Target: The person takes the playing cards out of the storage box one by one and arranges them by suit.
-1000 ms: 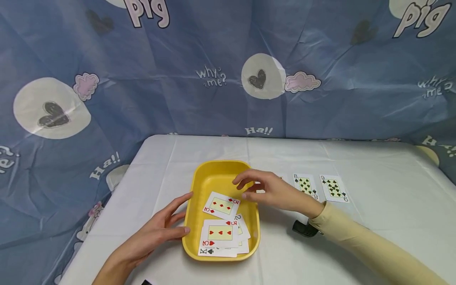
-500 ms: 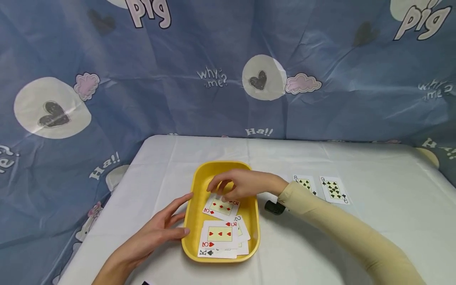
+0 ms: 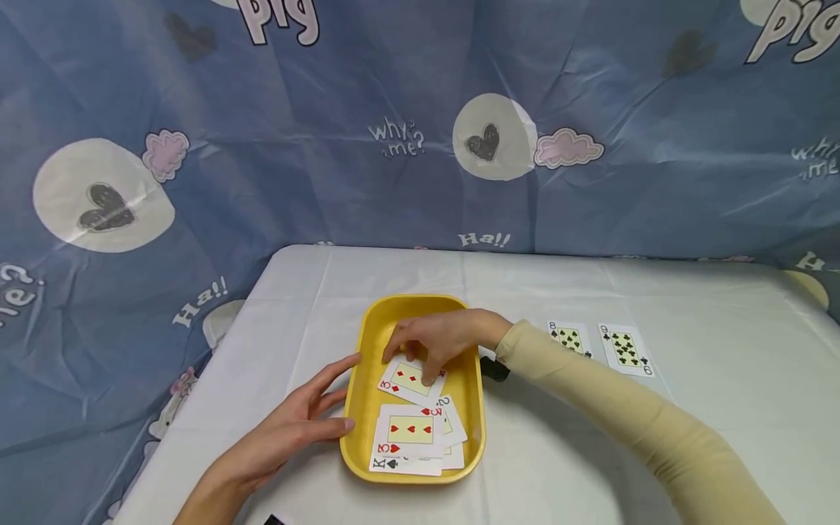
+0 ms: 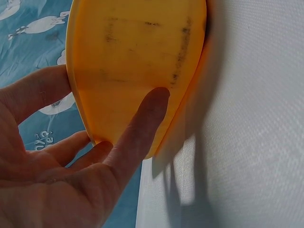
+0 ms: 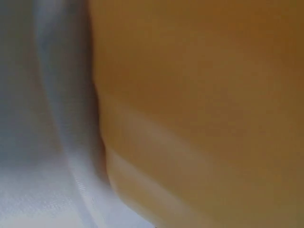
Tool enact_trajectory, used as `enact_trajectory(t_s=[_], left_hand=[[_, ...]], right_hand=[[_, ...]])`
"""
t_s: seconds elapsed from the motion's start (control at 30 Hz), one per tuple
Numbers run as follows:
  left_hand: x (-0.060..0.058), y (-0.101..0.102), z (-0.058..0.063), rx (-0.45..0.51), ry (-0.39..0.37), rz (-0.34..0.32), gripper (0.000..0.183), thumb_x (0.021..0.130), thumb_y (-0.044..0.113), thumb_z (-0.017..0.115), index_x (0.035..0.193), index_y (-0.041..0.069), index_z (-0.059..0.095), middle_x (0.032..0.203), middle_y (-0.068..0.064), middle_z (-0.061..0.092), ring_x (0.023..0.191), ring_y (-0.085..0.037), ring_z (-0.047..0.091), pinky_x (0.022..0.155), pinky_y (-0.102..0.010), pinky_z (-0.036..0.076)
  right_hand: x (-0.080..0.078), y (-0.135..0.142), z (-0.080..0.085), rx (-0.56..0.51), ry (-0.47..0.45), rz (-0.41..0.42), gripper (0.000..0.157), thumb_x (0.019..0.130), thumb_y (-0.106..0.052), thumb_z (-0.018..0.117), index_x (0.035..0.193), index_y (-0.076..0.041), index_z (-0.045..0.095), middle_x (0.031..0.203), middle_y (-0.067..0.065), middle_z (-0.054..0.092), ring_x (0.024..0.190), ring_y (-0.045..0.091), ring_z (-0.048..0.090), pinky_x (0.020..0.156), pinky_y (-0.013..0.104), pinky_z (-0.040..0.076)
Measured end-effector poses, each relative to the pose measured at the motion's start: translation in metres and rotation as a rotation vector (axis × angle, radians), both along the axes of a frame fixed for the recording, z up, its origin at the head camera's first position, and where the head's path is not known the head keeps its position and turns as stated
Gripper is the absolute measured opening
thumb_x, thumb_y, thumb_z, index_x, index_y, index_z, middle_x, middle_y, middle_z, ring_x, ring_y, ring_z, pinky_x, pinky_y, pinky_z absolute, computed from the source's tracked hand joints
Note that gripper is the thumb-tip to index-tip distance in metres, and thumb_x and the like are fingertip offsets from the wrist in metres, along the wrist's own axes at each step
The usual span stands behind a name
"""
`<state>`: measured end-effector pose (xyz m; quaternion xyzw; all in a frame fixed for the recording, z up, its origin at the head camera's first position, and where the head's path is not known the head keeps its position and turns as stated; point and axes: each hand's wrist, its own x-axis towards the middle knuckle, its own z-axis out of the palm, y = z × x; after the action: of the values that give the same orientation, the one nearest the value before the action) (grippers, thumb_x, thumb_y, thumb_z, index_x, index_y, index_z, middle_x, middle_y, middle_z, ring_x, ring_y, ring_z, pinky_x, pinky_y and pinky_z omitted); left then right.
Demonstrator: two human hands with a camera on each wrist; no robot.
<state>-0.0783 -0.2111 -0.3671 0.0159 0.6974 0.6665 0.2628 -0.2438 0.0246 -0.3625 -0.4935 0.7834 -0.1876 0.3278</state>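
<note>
A yellow tray (image 3: 477,437) rests on the white-covered table with several playing cards in it. My left hand (image 3: 289,423) touches its left wall, fingers spread and nearly straight; the left wrist view shows the thumb lying against the yellow wall. Over the tray, my right hand (image 3: 442,337) reaches down with bent fingers to a three of diamonds (image 3: 405,378). Its thumb touches the card's face and its fingertips are at the upper left edge; whether they pinch it cannot be seen. Nearer lie a three of hearts (image 3: 410,429), a king of spades (image 3: 394,465) and partly covered cards.
An eight of spades (image 3: 568,337), partly behind the right sleeve, and a nine of clubs (image 3: 625,350) lie face up right of the tray. A patterned blue cloth (image 3: 328,182) hangs behind the table. The right wrist view is mostly filled by a yellow wall (image 5: 199,118).
My right hand has moved left from the tray's right rim, then down onto the three of diamonds. My left hand stays at the tray's left wall. The view has shifted slightly.
</note>
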Motion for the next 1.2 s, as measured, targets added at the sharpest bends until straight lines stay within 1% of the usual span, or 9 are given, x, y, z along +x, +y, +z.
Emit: enact_trajectory(t_s=[0.13, 0.37, 0.47, 0.57, 0.63, 0.7, 0.93, 1.07, 1.2], left_hand=[[0.000, 0.000, 0.001, -0.008, 0.004, 0.006, 0.079, 0.090, 0.011, 0.071, 0.155, 0.027, 0.029, 0.158, -0.016, 0.026, 0.139, -0.036, 0.035, 0.091, -0.042, 0.052], [0.000, 0.001, 0.000, 0.007, 0.005, -0.013, 0.079, 0.091, 0.011, 0.069, 0.155, 0.027, 0.026, 0.158, -0.017, 0.025, 0.140, -0.037, 0.032, 0.092, -0.043, 0.051], [0.000, 0.001, -0.001, 0.010, 0.010, -0.016, 0.080, 0.091, 0.010, 0.069, 0.155, 0.027, 0.026, 0.159, -0.016, 0.022, 0.142, -0.037, 0.029, 0.092, -0.042, 0.051], [0.000, 0.000, -0.001, 0.012, 0.012, -0.018, 0.079, 0.090, 0.010, 0.070, 0.155, 0.028, 0.027, 0.160, -0.014, 0.019, 0.143, -0.037, 0.027, 0.092, -0.042, 0.051], [0.000, 0.000, -0.001, 0.014, 0.014, -0.020, 0.078, 0.091, 0.010, 0.070, 0.155, 0.028, 0.028, 0.160, -0.015, 0.019, 0.143, -0.037, 0.027, 0.092, -0.042, 0.051], [0.000, 0.000, -0.001, 0.016, 0.014, -0.020, 0.078, 0.091, 0.010, 0.070, 0.155, 0.028, 0.028, 0.160, -0.015, 0.019, 0.143, -0.037, 0.027, 0.092, -0.043, 0.051], [-0.001, 0.000, 0.000, 0.003, 0.004, -0.007, 0.080, 0.091, 0.012, 0.070, 0.155, 0.026, 0.026, 0.161, -0.014, 0.017, 0.143, -0.038, 0.027, 0.091, -0.044, 0.052], [-0.001, 0.001, 0.000, 0.004, -0.001, -0.003, 0.080, 0.090, 0.012, 0.071, 0.156, 0.026, 0.026, 0.160, -0.017, 0.020, 0.140, -0.038, 0.032, 0.091, -0.043, 0.052], [-0.001, 0.000, 0.000, 0.008, -0.002, -0.004, 0.081, 0.090, 0.013, 0.071, 0.156, 0.026, 0.026, 0.157, -0.019, 0.026, 0.137, -0.035, 0.038, 0.091, -0.043, 0.052]], right_hand=[[0.002, -0.002, -0.002, 0.015, 0.062, -0.003, 0.057, 0.077, -0.014, 0.085, 0.129, -0.026, 0.062, 0.107, -0.001, 0.051, 0.093, 0.011, 0.050, 0.080, 0.022, 0.043], [0.003, -0.004, -0.011, -0.093, 0.142, 0.003, 0.057, 0.074, -0.028, 0.089, 0.122, -0.028, 0.057, 0.112, -0.005, 0.048, 0.098, 0.011, 0.047, 0.084, 0.023, 0.040], [0.003, -0.004, -0.012, -0.179, 0.194, -0.007, 0.052, 0.078, -0.022, 0.086, 0.117, -0.027, 0.053, 0.105, -0.006, 0.052, 0.094, 0.011, 0.049, 0.082, 0.023, 0.042], [0.002, -0.003, -0.012, -0.272, 0.217, -0.035, 0.042, 0.086, -0.010, 0.077, 0.116, -0.025, 0.051, 0.099, -0.008, 0.055, 0.088, 0.010, 0.052, 0.077, 0.023, 0.045], [0.001, -0.002, -0.012, -0.334, 0.223, -0.056, 0.037, 0.091, -0.002, 0.068, 0.116, -0.023, 0.052, 0.098, -0.007, 0.056, 0.085, 0.010, 0.053, 0.074, 0.023, 0.047], [0.001, -0.001, -0.011, -0.392, 0.240, -0.081, 0.035, 0.094, 0.003, 0.061, 0.119, -0.020, 0.052, 0.105, -0.007, 0.056, 0.088, 0.010, 0.053, 0.076, 0.023, 0.047], [0.003, 0.005, -0.008, -0.594, 0.248, -0.231, 0.035, 0.097, 0.005, 0.052, 0.125, -0.017, 0.051, 0.120, -0.006, 0.053, 0.099, 0.009, 0.052, 0.085, 0.024, 0.048], [0.002, 0.007, -0.009, -0.759, 0.262, -0.331, 0.034, 0.098, 0.005, 0.052, 0.127, -0.012, 0.053, 0.125, -0.002, 0.053, 0.102, 0.013, 0.052, 0.090, 0.028, 0.047], [0.006, 0.009, -0.009, -0.913, 0.245, -0.491, 0.035, 0.098, 0.003, 0.054, 0.130, -0.011, 0.054, 0.127, 0.001, 0.052, 0.100, 0.017, 0.052, 0.082, 0.031, 0.052]])
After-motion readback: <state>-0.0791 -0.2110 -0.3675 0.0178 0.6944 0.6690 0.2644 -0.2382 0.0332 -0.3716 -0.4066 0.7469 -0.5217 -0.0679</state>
